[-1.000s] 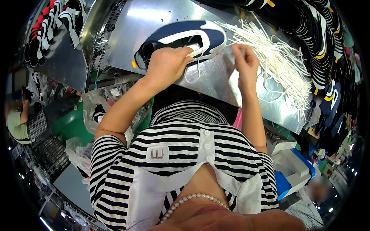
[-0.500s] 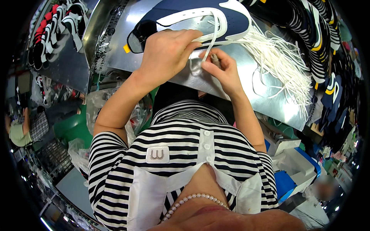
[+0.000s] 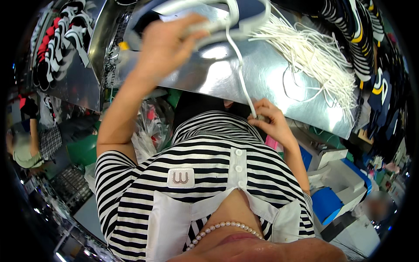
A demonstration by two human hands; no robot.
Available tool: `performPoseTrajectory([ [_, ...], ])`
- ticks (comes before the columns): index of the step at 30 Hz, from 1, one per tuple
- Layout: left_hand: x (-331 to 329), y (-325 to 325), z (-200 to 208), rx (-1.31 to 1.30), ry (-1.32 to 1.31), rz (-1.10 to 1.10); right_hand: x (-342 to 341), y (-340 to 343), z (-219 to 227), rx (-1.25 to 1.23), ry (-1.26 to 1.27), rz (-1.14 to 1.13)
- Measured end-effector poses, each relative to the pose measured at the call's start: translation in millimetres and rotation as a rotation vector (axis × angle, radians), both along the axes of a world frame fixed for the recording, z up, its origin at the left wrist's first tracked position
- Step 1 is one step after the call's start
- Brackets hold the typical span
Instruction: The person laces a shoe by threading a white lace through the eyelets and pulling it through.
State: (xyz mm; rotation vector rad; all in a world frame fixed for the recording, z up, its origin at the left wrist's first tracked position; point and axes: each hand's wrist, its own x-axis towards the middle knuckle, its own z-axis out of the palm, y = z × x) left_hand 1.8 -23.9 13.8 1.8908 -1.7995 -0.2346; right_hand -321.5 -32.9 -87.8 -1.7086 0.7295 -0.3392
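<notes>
Blurred by motion, my left hand [image 3: 168,46] is closed on the edge of a navy and white shoe upper [image 3: 211,25] over the metal table. A white shoelace [image 3: 240,70] runs from the upper down across the table edge, pulled nearly straight. My right hand [image 3: 275,124] pinches the lace's lower end between thumb and fingers, just in front of my striped shirt. Something small and greyish shows at those fingertips; I cannot tell what it is. The far part of the upper is cut off by the picture's top edge.
A heap of loose white laces [image 3: 318,65] lies on the metal table [image 3: 209,74]. Stacked dark uppers [image 3: 349,35] stand at the far right, red, black and white ones [image 3: 56,43] at the left. A white and blue box [image 3: 336,187] is at my right; another person [image 3: 28,150] is at the left.
My right hand has drawn the lace away from the upper, toward my body and to the right. My left hand and the upper have shifted a little left and away.
</notes>
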Motion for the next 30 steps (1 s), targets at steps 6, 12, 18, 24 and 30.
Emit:
performPoseTrajectory([
  [6,-17,-7,-74,0.353,0.028,-0.179,66,-45,13,0.184,-0.208,-0.415],
  [12,-29,-14,-50,0.214,-0.063,-0.23,126,-92,-4,-0.039,-0.388,-0.532],
  [18,-49,-35,-65,0.362,-0.17,-0.217,136,-106,-14,-0.051,-0.403,-0.495],
  [24,-47,-42,-76,0.355,0.036,-0.102,98,-98,-24,-0.124,-0.167,-0.538],
  [30,-45,-41,-81,0.296,0.06,-0.09,76,-54,-21,-0.101,-0.119,-0.344],
])
